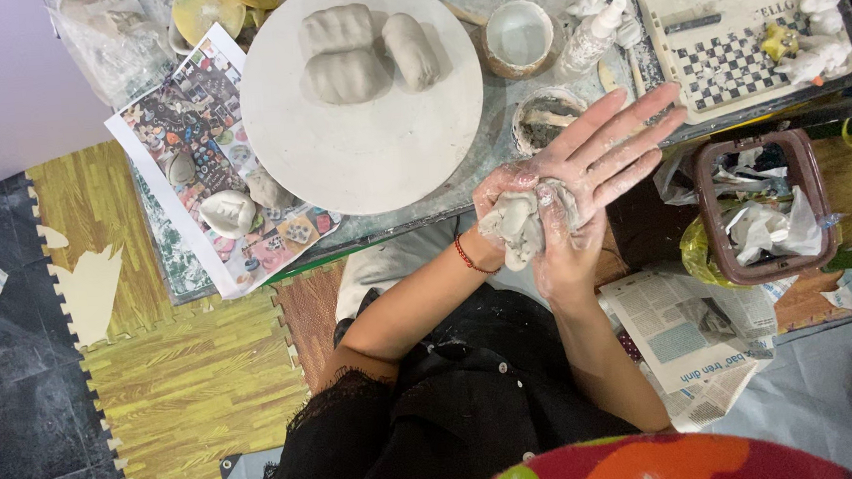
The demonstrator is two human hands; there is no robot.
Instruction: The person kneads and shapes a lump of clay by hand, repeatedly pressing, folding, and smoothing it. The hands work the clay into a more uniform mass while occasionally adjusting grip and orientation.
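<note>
A lump of wet grey clay sits between my two hands in front of the table edge. My left hand, with a red bracelet on its wrist, lies palm up beneath it, its clay-smeared fingers spread towards the upper right. Coming up from below, my right hand curls around the lump and presses it into the left palm. Just beyond the hands, a round white board on the table carries three shaped clay pieces.
A water bowl, a small dirty bowl and a spray bottle stand beside the board. A checkered tray lies at the upper right, a brown bin of crumpled wipes below it. Clay bits rest on a printed sheet.
</note>
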